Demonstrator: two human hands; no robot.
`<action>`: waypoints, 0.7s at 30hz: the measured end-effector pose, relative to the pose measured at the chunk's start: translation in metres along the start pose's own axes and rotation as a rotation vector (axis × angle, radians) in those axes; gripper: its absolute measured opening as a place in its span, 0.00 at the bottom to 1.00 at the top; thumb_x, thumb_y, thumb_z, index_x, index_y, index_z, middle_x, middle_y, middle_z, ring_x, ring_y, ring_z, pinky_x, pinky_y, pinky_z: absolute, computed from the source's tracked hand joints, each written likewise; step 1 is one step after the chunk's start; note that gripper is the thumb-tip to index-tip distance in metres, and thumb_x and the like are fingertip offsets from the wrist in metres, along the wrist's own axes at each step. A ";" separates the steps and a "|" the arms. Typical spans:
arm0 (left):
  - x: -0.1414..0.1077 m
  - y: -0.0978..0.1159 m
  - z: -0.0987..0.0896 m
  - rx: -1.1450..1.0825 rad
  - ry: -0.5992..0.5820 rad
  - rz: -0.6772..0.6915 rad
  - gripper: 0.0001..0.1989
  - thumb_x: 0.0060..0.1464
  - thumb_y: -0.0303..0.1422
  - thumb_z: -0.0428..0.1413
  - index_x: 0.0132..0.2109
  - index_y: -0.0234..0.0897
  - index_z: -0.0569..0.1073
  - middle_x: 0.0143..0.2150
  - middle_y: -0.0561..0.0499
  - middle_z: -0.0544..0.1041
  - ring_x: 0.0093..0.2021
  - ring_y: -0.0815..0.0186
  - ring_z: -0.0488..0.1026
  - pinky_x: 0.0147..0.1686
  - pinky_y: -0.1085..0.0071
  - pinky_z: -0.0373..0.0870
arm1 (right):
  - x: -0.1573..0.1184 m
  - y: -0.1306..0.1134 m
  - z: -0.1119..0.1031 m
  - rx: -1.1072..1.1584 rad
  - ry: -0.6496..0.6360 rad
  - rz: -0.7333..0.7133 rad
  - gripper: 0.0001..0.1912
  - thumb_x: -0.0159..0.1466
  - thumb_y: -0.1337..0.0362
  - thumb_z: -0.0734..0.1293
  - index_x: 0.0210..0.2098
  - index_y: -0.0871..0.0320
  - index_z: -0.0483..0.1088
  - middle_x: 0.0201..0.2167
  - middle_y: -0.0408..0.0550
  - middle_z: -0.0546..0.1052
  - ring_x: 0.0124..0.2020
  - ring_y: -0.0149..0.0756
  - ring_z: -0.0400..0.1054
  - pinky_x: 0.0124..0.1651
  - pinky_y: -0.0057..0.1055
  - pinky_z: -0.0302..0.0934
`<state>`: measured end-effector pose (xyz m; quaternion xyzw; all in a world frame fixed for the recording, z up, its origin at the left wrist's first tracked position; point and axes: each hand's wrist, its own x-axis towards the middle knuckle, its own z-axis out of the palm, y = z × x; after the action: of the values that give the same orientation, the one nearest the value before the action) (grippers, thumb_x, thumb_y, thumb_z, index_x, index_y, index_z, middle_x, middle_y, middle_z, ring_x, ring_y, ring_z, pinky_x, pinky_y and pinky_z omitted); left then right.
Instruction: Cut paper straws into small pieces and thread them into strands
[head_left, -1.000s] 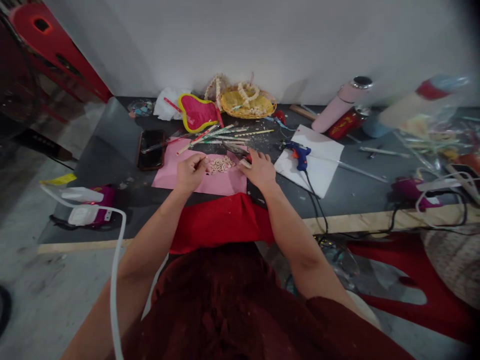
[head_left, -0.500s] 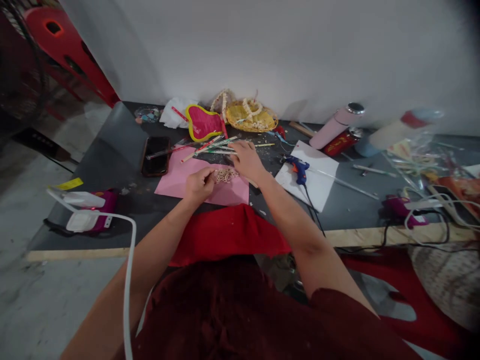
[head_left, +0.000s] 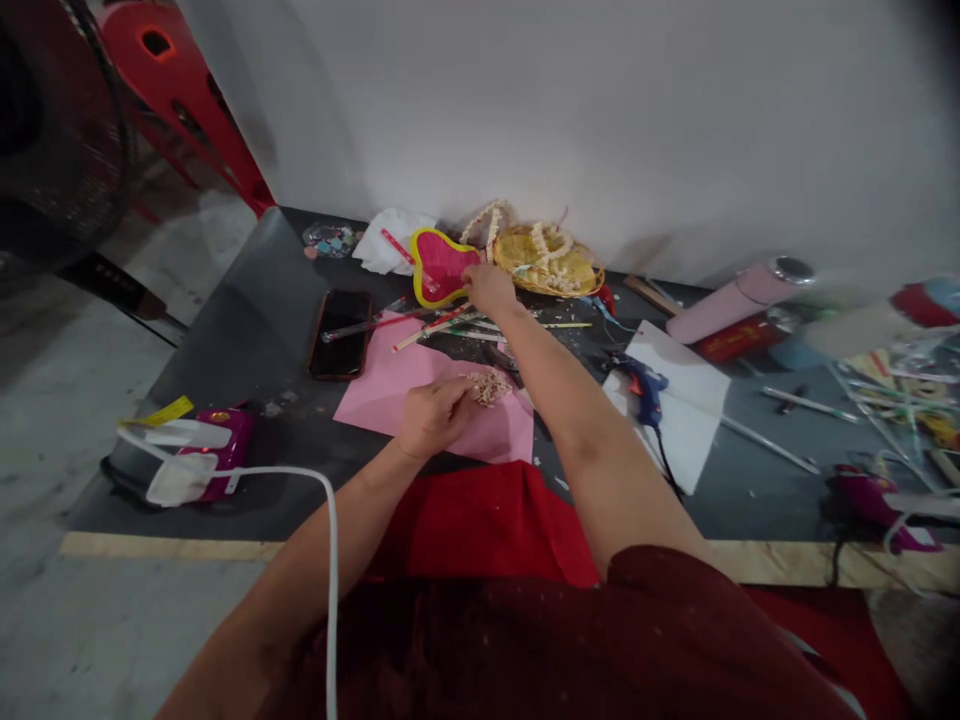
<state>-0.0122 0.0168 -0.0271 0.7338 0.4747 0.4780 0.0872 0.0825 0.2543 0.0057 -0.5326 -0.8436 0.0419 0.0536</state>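
Dark table (head_left: 247, 330) against a white wall (head_left: 600, 120), wood strip along its near edge, grey floor to the left. Cluttered: phone (head_left: 341, 333), glue gun (head_left: 643, 392) on white paper (head_left: 690, 400), pink bottle (head_left: 739, 298) lying on its side.

Basket (head_left: 547, 262) at the wall holds strings of pale beads; it sits just right of the right hand.

Left hand (head_left: 433, 416) rests on pink paper (head_left: 390, 385), fingers curled together at the edge of a small pile of pale bits (head_left: 489, 386), touching it; can't tell if anything is pinched. Right hand (head_left: 489, 287) is stretched far forward, fingers bent down onto the sticks (head_left: 442, 322) beside a pink heart piece (head_left: 441, 265); whether they're clamped on a stick can't be told. Pile lies well behind the right hand, beside its forearm.
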 end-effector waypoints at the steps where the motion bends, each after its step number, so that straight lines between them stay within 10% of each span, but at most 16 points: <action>1: 0.000 0.000 0.000 -0.002 0.002 0.006 0.07 0.60 0.30 0.52 0.40 0.38 0.75 0.37 0.49 0.82 0.34 0.67 0.79 0.32 0.73 0.73 | 0.001 -0.001 0.001 -0.020 -0.013 0.003 0.13 0.65 0.67 0.60 0.45 0.59 0.74 0.45 0.55 0.78 0.47 0.43 0.70 0.50 0.37 0.62; 11: 0.001 0.000 -0.001 -0.032 -0.013 -0.075 0.08 0.60 0.30 0.52 0.42 0.37 0.76 0.39 0.47 0.82 0.35 0.65 0.79 0.35 0.71 0.74 | -0.022 -0.013 -0.019 -0.021 0.041 -0.044 0.14 0.69 0.68 0.55 0.51 0.62 0.66 0.48 0.58 0.74 0.48 0.43 0.69 0.48 0.36 0.61; 21: 0.000 -0.006 -0.006 -0.028 -0.014 -0.229 0.09 0.59 0.33 0.51 0.37 0.36 0.75 0.26 0.52 0.77 0.23 0.72 0.69 0.25 0.76 0.63 | -0.161 -0.064 -0.082 0.336 0.068 -0.363 0.11 0.66 0.68 0.57 0.41 0.57 0.70 0.41 0.47 0.77 0.41 0.36 0.69 0.44 0.31 0.59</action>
<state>-0.0205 0.0184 -0.0277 0.6767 0.5481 0.4665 0.1549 0.1049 0.0826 0.0882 -0.3572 -0.9043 0.1532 0.1766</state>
